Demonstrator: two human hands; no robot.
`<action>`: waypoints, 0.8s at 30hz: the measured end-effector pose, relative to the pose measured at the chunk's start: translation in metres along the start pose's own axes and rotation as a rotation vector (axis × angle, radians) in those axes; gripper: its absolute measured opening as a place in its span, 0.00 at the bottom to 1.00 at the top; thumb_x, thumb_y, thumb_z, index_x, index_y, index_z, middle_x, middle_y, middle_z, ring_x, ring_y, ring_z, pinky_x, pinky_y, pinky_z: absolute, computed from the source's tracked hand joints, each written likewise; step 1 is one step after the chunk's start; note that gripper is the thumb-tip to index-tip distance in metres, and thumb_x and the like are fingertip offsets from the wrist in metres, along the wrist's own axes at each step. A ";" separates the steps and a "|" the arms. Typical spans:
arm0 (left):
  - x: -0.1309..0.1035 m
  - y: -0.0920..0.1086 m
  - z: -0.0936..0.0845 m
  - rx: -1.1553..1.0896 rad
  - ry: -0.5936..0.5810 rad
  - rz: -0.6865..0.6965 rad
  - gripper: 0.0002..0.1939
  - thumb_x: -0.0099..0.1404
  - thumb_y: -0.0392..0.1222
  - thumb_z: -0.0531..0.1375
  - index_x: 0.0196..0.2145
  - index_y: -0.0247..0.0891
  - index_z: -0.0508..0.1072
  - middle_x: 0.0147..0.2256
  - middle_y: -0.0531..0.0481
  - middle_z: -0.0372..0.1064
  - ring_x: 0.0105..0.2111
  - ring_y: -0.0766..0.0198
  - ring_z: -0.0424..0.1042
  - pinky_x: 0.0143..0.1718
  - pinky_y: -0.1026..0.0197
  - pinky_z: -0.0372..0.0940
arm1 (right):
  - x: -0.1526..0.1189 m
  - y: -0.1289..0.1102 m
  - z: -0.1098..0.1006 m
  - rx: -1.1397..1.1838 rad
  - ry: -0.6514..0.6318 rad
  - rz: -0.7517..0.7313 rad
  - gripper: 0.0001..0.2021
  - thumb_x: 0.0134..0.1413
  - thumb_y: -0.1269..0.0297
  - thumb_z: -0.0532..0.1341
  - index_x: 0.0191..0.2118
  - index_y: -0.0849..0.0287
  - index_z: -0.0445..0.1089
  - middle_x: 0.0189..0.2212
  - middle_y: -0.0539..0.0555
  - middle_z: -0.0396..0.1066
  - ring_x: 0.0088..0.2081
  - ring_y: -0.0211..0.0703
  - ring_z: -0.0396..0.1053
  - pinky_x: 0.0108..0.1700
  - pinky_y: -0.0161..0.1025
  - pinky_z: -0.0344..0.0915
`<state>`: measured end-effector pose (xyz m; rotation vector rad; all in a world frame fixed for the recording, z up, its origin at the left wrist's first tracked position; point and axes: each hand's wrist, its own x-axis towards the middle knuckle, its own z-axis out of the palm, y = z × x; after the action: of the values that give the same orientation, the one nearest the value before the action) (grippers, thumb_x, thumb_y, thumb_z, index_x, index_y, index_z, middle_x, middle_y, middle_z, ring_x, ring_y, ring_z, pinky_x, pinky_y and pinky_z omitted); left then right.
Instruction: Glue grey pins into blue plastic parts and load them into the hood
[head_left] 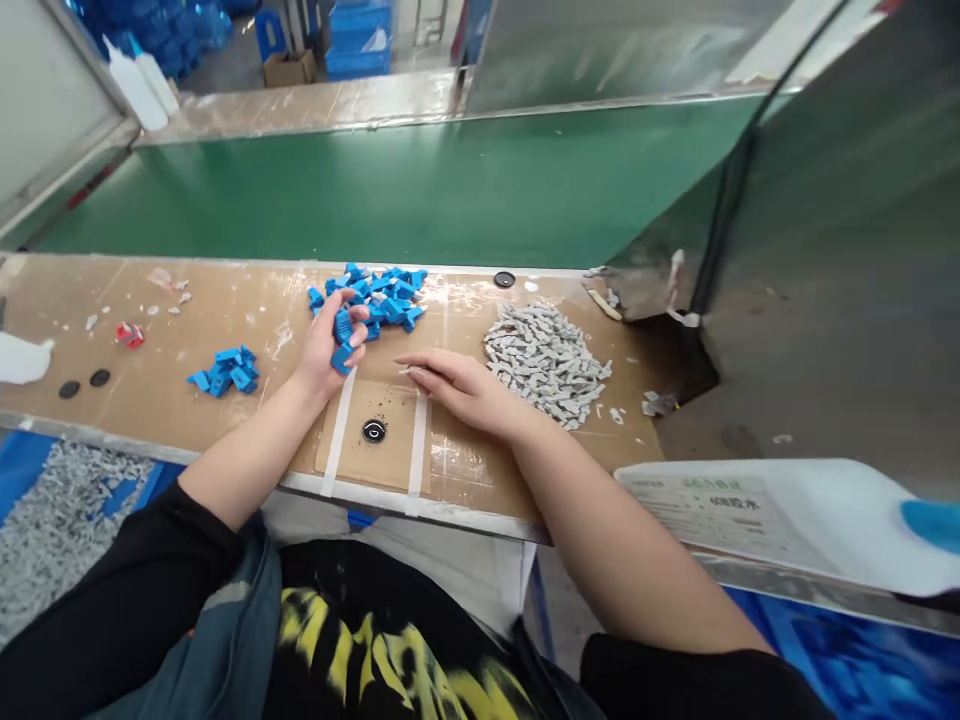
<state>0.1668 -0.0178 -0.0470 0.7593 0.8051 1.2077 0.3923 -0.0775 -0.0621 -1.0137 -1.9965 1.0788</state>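
My left hand (327,345) is curled round a couple of small blue plastic pieces (343,342), beside a heap of similar blue pieces (390,298). In a pinch at the fingertips, my right hand (454,385) has a small pale grey piece (405,370), partly hidden by the fingers. To its right lies a pile of grey plastic pieces (547,362). Between and below my hands, a round black disc (373,431) with a white mark rests on a taped cardboard patch (375,468). A smaller cluster of blue pieces (227,371) sits left of my left forearm.
Beyond the cardboard-covered bench runs a green conveyor belt (390,195). A metal panel (832,300) rises on the right, with a large white jug (825,515) below it. White squeeze bottles (139,90) stand far left. Grey pieces (67,510) fill a blue bin lower left.
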 end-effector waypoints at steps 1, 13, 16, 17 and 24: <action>0.001 -0.003 0.000 0.016 -0.008 -0.021 0.15 0.74 0.57 0.59 0.43 0.43 0.68 0.29 0.54 0.67 0.18 0.72 0.57 0.14 0.67 0.45 | -0.002 0.000 0.002 0.007 -0.013 0.025 0.17 0.72 0.54 0.57 0.58 0.54 0.74 0.42 0.56 0.80 0.41 0.46 0.77 0.49 0.47 0.73; -0.009 -0.014 0.006 -0.042 -0.108 -0.177 0.07 0.74 0.44 0.55 0.41 0.39 0.68 0.27 0.56 0.63 0.20 0.71 0.64 0.15 0.72 0.48 | -0.011 -0.001 0.031 -0.267 -0.256 -0.267 0.10 0.75 0.59 0.58 0.47 0.57 0.75 0.40 0.57 0.81 0.41 0.46 0.79 0.44 0.42 0.75; -0.009 -0.021 0.008 0.037 -0.098 -0.099 0.09 0.75 0.45 0.60 0.48 0.38 0.72 0.35 0.52 0.70 0.22 0.73 0.65 0.18 0.72 0.51 | -0.011 0.000 0.036 -0.301 -0.258 -0.267 0.09 0.75 0.61 0.58 0.46 0.58 0.74 0.40 0.57 0.80 0.41 0.46 0.78 0.44 0.43 0.75; -0.010 -0.022 0.009 0.069 -0.097 -0.081 0.10 0.75 0.45 0.62 0.50 0.39 0.73 0.37 0.51 0.72 0.23 0.74 0.65 0.19 0.72 0.52 | -0.011 0.000 0.038 -0.302 -0.254 -0.268 0.09 0.74 0.62 0.58 0.46 0.58 0.74 0.40 0.57 0.80 0.41 0.46 0.78 0.45 0.43 0.75; -0.014 -0.020 0.014 0.145 -0.082 -0.067 0.18 0.74 0.57 0.64 0.46 0.37 0.72 0.38 0.47 0.75 0.26 0.72 0.68 0.25 0.71 0.60 | -0.010 -0.002 0.043 -0.274 -0.280 -0.291 0.10 0.74 0.61 0.59 0.45 0.59 0.76 0.40 0.57 0.81 0.42 0.46 0.78 0.45 0.42 0.75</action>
<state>0.1861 -0.0365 -0.0552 0.8879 0.8502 1.0599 0.3615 -0.1028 -0.0812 -0.6990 -2.4794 0.8401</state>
